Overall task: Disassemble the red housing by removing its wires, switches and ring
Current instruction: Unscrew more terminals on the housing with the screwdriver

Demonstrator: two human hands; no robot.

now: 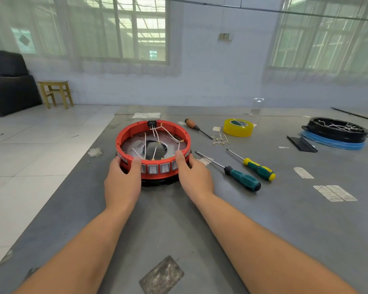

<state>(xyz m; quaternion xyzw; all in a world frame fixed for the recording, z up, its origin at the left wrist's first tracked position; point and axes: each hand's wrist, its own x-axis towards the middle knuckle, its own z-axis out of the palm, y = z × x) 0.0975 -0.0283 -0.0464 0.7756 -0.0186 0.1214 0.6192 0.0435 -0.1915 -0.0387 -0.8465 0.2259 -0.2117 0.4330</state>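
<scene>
The round red housing (136, 129) sits on the grey table (179, 219) ahead of me. White wires (155, 134) cross its open inside, and a black part (152, 124) is fixed at its far wall. Rocker switches (159, 168) line its near outer wall. A black ring (157, 182) shows under its near edge. My left hand (122, 179) grips the near-left wall, thumb over the rim. My right hand (192, 174) grips the near-right wall in the same way.
Right of the housing lie two green-handled screwdrivers (243, 179) (259, 170), a wooden-handled screwdriver (197, 127), loose small wires (221, 140) and a yellow tape roll (238, 127). A black housing on a blue ring (336, 132) stands far right. The table's left edge drops to tiled floor.
</scene>
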